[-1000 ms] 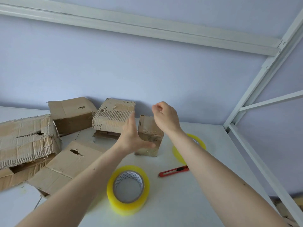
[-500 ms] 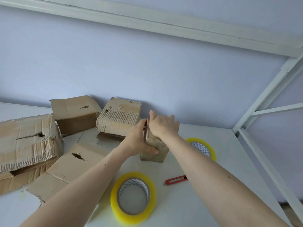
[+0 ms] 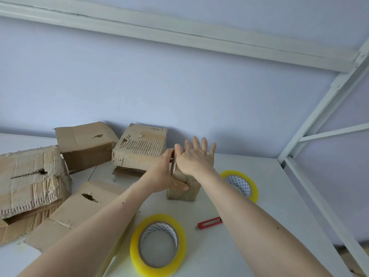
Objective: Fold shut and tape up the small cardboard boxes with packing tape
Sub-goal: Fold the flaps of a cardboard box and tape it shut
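Observation:
A small brown cardboard box [image 3: 184, 191] stands upright on the white table [image 3: 249, 236], near the middle. My left hand [image 3: 164, 173] grips its left side, thumb across the front face and fingers up against a raised flap. My right hand [image 3: 194, 156] lies flat on the box's top with its fingers spread, pressing down. A yellow roll of packing tape [image 3: 158, 244] lies flat in front of the box. A second yellow roll [image 3: 242, 183] lies to its right, partly hidden by my right forearm. The top of the box is covered by my hands.
A red utility knife [image 3: 209, 223] lies between the tape rolls. Several larger worn cardboard boxes crowd the left: one torn [image 3: 30, 176], one flattened [image 3: 79, 204], and two by the wall [image 3: 83, 142] [image 3: 139, 147]. A white metal frame [image 3: 319, 120] rises at the right.
Both hands came down onto the small box. The left took hold of its side; the right went from curled above it to flat, spread fingers on the top.

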A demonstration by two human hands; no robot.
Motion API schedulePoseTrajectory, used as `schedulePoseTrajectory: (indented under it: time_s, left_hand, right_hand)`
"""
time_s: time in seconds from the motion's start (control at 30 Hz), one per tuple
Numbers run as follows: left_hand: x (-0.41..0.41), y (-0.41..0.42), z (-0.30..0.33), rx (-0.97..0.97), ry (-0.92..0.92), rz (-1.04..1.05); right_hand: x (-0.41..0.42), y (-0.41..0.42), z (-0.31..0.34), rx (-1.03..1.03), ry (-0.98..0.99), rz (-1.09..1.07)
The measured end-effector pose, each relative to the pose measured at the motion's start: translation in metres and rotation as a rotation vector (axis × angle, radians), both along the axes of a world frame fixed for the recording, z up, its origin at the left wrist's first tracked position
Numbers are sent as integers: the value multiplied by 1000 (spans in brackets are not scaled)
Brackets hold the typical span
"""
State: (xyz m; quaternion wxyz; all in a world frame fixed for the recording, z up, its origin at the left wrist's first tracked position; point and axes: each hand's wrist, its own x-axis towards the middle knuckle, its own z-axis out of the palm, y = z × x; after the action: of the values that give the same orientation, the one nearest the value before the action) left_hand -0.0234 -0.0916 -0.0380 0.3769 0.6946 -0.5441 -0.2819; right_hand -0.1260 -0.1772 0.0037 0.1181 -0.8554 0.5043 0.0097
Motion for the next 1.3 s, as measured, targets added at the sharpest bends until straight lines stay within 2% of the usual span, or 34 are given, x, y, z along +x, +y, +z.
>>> schedulePoseTrajectory:
  time_s: [0.07,0.17,0.23,0.37,0.53,0.6,0.73,0.87,1.0,1.13,1.3]
  left_hand:
    - [-2,0,7,20,46,8]
    - [-4,0,14,50,214,55]
    - [-10,2,21,54,345,123]
    - [-30,4,25,155,408,186]
    - [-40,-4,3,195,309,247]
    - [-40,-11,-1,134,300,303]
    - [-46,-15,-7,6,521,363]
    - [-44,-19,-14,-6,529,376]
    - [-42,-17,-16,-20,542,359]
    - [-40,-18,-19,-13,564,359]
    - [-39,-19,-19,-5,549,359]
  right_hand:
    - [0,-7,6,66,-87,17]
    - [-14,-13,31,123,-402,-17]
    - [-27,-14,45,110,-468,-69]
    - [-36,-2,37,114,-366,-125]
    - [-19,10,-1,49,-280,-175]
    - [-13,9,-10,2,-273,-173]
    - [-3,5,-24,-85,-217,-158]
    - [2,2,-29,-106,-184,-150]
    - [-4,3,-28,19,-170,-163]
    - [-11,10,-31,-53,-159,-135]
    - [-21,19,-31,-35,-109,-79]
